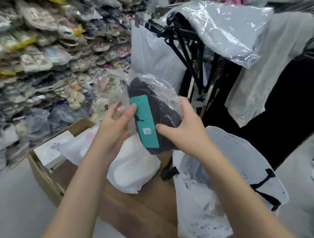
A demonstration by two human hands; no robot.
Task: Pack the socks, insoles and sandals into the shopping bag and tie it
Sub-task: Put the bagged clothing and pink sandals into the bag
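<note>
I hold a clear plastic pack of dark socks (164, 108) with a teal card label (145, 122) in front of me. My right hand (184, 127) grips the pack's right side, thumb on the front. My left hand (116, 122) touches its left edge, thumb on the teal label and fingers spread behind the plastic. Below right, a white shopping bag (222, 175) with black marks stands open beside the box, with pale items inside. A white plastic-wrapped bundle (132, 171) lies in the cardboard box (47, 175) under my hands.
Shelves at left are piled with many bagged slippers and sandals (47, 51). A black rack (188, 48) with clear plastic sheeting and a grey cloth (262, 69) stands at the back right. White flat boxes (50, 150) lie in the cardboard box. The floor is grey.
</note>
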